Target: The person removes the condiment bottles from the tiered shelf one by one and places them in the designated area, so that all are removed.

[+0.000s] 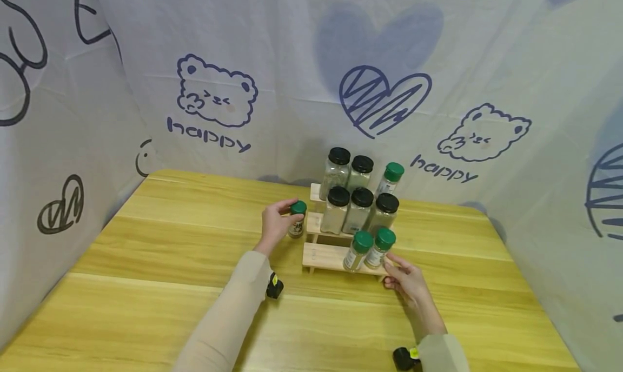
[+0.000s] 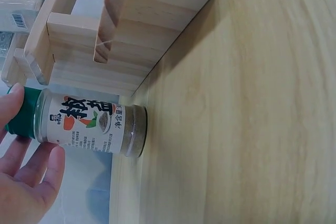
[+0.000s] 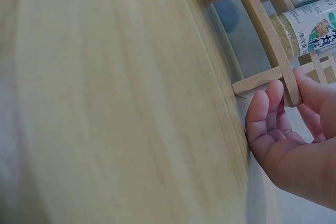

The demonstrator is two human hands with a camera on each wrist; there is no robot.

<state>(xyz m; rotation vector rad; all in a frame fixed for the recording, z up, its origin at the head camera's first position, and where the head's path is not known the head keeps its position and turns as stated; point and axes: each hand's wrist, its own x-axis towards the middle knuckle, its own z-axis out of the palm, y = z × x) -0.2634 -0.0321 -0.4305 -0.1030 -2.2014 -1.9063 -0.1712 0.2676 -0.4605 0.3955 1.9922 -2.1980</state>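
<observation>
Standing upright on the yellow wooden surface point(image 1: 146, 264), the small green-capped spice jar point(image 1: 297, 219) is held by its cap in the left hand point(image 1: 274, 223), just left of the stepped pale wooden rack point(image 1: 325, 257). The rack's lowest front corner is touched by the right hand point(image 1: 408, 281), fingers point(image 3: 273, 109) relaxed and gripping nothing.

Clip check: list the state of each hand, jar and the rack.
Left hand: grips the lone jar's green cap.
Lone jar: upright on the table, beside the rack, capped.
Right hand: fingers touch the rack's lowest step.
Rack: eight capped jars standing on it.
</observation>
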